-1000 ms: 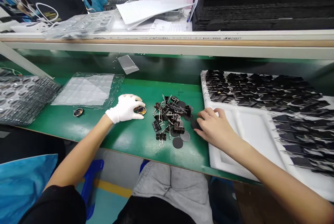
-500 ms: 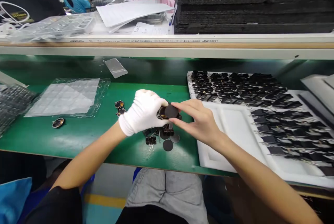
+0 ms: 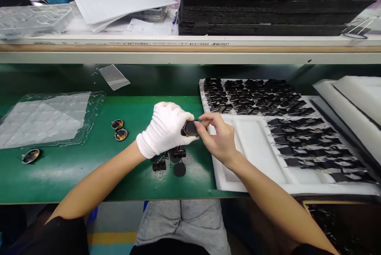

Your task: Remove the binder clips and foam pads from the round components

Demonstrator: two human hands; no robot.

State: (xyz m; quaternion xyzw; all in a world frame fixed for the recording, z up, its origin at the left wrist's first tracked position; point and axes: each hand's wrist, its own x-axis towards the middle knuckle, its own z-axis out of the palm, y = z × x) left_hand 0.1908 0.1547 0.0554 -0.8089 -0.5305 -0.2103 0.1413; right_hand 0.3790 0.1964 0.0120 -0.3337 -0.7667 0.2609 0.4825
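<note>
Black disc (image 3: pixel 191 128) between gloved left (image 3: pixel 168 129) and bare right fingertips (image 3: pixel 199 123)

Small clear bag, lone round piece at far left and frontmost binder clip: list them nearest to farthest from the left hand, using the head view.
1. Binder clip: just on the person's side of the left hand.
2. Clear bag: beyond, leftward.
3. Round piece: far left.

The left hand (image 3: pixel 166 128) wears a white glove (image 3: pixel 144 144) that looks soft and has a snug end at the wrist. The right hand (image 3: pixel 219 138) is bare. The top (image 3: pixel 178 247) is black, with black sleeves (image 3: pixel 67 233) that stop high up the arms. The pants (image 3: pixel 202 223) are grey, with wrinkles and lighter patches
</note>
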